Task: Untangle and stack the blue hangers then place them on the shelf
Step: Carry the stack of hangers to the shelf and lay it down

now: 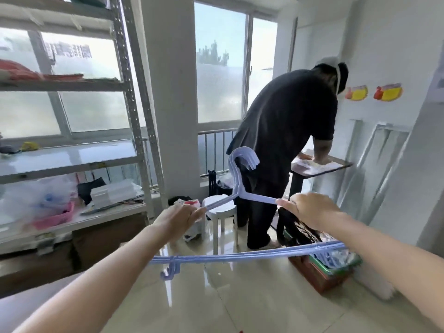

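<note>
A stack of several blue plastic hangers [236, 186] is held up in front of me, hooks aligned and pointing up to the right. My left hand [179, 218] grips the left shoulder of the stack. My right hand [306, 209] grips the right shoulder. The hangers' bottom bars [230, 257] run across below my forearms, with small hooks hanging at the left end. The metal shelf [69, 159] stands to my left, its glossy middle board mostly bare.
A person in dark clothes [283, 140] bends over a small table [322, 168] ahead on the right. A white stool [219, 207] stands just beyond the hangers. A crate with a green basket [329, 267] sits on the floor at right. The pillar [168, 92] rises beside the shelf.
</note>
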Demonstrator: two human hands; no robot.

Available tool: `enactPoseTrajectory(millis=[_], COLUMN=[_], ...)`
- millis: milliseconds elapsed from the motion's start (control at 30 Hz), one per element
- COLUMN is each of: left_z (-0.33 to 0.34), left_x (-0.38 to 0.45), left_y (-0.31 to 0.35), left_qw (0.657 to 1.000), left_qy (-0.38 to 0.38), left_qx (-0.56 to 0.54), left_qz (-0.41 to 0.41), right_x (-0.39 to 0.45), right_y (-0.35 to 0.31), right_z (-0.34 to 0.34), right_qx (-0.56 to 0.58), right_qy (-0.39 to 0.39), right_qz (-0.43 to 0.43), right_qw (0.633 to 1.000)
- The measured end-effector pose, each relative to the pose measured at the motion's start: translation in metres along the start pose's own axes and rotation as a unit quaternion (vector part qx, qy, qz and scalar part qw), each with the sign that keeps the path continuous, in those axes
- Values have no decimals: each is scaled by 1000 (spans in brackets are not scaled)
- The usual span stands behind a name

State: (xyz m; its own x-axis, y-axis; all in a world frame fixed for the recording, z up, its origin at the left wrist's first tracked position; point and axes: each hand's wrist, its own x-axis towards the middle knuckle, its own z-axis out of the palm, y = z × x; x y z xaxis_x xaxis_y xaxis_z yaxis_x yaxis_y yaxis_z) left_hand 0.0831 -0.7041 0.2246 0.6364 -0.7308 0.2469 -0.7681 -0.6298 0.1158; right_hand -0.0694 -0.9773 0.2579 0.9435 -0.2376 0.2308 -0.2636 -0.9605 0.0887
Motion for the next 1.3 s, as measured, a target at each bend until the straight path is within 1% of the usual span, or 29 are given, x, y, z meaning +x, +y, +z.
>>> enactPoseTrajectory(millis=[67,133,200,333,433,533,700,767,867,933,1067,1133,1233,1300], left_z=[5,15,19,14,-2,-15,-19,-17,-15,-18,-47,-57,-66,-68], left_x=[39,85,134,219,262,283,299,307,318,322,317,301,263,241], left_y=[-12,-35,-61,-116,-165,-221,-325,-373,-444,-488,-565,-596,-650,-696], left_qw=[1000,999,999,998,995,990,967,956,938,926,877,846,812,803], left_qy=[14,32,25,21,45,70,56,43,15,17,-11,-31,-38,-57], left_qx=[-3,-5,-7,12,27,34,99,140,160,148,83,44,40,52], left_qz=[-10,-21,-33,-53,-85,-120,-227,-256,-306,-348,-473,-531,-581,-591], right_x=[43,95,155,270,353,436,569,618,693,741,819,843,863,879], right_y=[13,24,32,30,21,-10,-95,-132,-190,-234,-346,-410,-503,-563], right_z=[6,13,19,32,42,51,81,100,122,132,150,155,161,169], right_qx=[2,7,-7,-5,-19,-7,79,99,119,130,159,157,113,121], right_qy=[5,28,47,53,73,70,64,56,47,29,-13,-35,-30,-50], right_qz=[-12,-28,-32,-47,-100,-161,-259,-289,-322,-348,-421,-455,-519,-534], right_qw=[1000,999,998,997,992,984,960,951,938,928,893,876,847,835])
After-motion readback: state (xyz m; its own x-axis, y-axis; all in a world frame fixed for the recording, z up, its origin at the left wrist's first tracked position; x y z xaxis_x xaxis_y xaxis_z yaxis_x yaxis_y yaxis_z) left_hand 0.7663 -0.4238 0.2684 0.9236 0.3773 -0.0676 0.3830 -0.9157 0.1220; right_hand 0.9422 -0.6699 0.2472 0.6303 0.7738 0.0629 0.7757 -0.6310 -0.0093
